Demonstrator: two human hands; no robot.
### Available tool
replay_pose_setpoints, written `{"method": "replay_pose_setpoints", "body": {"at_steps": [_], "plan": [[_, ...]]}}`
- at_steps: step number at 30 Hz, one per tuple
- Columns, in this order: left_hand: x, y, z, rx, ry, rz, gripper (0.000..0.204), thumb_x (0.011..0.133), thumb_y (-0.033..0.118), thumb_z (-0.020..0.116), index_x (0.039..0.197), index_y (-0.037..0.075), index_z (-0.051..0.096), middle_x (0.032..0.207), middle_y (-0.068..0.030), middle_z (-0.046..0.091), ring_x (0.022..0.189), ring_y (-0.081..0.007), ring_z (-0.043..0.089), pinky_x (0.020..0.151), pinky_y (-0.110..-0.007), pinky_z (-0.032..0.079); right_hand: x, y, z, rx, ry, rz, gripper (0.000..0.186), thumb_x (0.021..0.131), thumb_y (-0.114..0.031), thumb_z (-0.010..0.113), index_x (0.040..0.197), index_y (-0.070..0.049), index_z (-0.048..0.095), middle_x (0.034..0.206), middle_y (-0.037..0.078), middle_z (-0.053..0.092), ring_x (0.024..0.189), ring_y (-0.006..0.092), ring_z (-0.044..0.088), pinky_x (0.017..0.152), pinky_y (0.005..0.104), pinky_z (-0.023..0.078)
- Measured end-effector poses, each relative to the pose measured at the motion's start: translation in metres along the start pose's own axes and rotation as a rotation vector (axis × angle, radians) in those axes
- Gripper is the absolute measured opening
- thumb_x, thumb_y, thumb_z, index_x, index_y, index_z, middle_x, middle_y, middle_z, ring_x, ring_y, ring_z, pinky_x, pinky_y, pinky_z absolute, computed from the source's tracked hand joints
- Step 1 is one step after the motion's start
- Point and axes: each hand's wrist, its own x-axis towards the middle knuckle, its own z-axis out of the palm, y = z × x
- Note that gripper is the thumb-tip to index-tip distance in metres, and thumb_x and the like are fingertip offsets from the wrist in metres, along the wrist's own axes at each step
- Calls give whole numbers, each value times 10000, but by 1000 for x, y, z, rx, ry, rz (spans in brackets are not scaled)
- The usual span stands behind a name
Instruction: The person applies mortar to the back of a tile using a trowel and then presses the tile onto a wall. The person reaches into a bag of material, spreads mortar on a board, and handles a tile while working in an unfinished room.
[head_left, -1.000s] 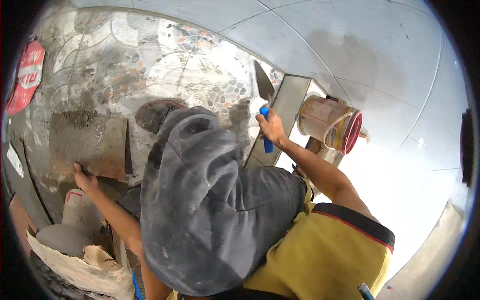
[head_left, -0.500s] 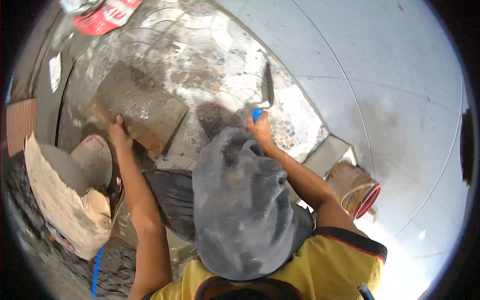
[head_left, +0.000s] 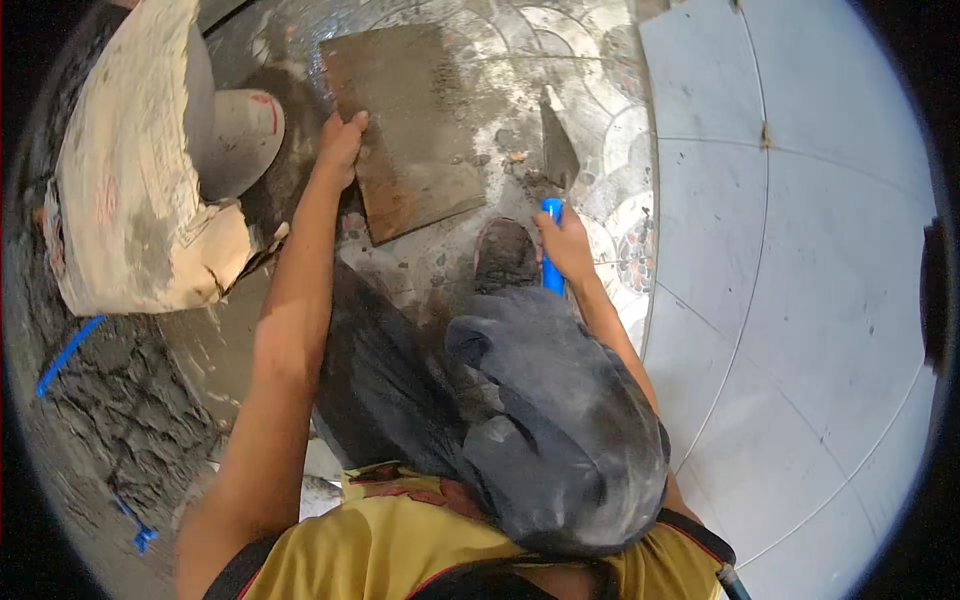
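Gripped trowel point(head_left: 557, 148) in right hand point(head_left: 566, 245), closed round blue handle point(head_left: 552, 277). Grasped grey-brown tile point(head_left: 408, 130) by left edge in left hand point(head_left: 341, 150), over patterned floor point(head_left: 626, 142), left of trowel. Had torn paper sack point(head_left: 125, 170) at far left.

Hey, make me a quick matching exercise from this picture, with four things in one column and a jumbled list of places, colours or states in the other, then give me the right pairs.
Things
1. Trowel
2. Flat slab
3. Paper sack
4. Shirt

Places, colours or states
A. Yellow, with dark sleeve trim
B. In the right hand, by its blue handle
C. Torn, with a ragged edge
D. The left hand is at its edge

Right pairs: 1-B, 2-D, 3-C, 4-A
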Motion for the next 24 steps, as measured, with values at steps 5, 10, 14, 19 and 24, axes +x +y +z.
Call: {"method": "replay_pose_setpoints", "body": {"at_steps": [5, 10, 14, 19, 24], "plan": [[-3, -6, -5, 0, 14, 11, 397, 956, 138, 532, 1334, 33, 470, 1172, -70, 594, 1018, -208, 565, 884, -378, 461, -58, 19, -24, 512, -36, 259, 231, 911, -257, 522, 859, -33, 499, 592, 59, 510, 444, 155, 504, 427, 314, 437], [-7, -12, -4, -27, 3, -12, 402, 962, 135, 523, 1343, 20, 466, 1218, -109, 587, 1055, -231, 563, 895, -375, 449, -38, 28, 9, 127, -86, 30, 346, 907, -335, 522, 735, -35, 519, 569, 72, 527, 467, 161, 532, 456, 285, 427], [-12, -9, 4, 75, 82, -14, 411, 959, 134, 525, 1344, 8, 460, 1218, -133, 588, 1069, -236, 562, 916, -368, 439, 15, -33, 43, 287, -273, 237, 360, 892, -340, 536, 796, 6, 552, 574, 72, 535, 503, 192, 576, 492, 350, 490], [-21, -10, 12, 78, 147, 81, 401, 950, 139, 532, 1323, 7, 465, 1197, -126, 590, 1047, -245, 558, 922, -407, 440, 32, -96, 69, -331, -54, -223, 363, 911, -313, 545, 934, 48, 512, 689, 218, 642, 540, 341, 643, 502, 440, 528], [-33, -12, 16, -153, 194, -98, 408, 931, 133, 550, 1309, -6, 479, 1178, -141, 592, 1042, -245, 553, 915, -393, 437, 8, -113, 76, -548, -123, -374, 549, 905, -338, 526, 1126, 156, 432, 867, 337, 643, 820, 500, 644, 727, 539, 529]]}}
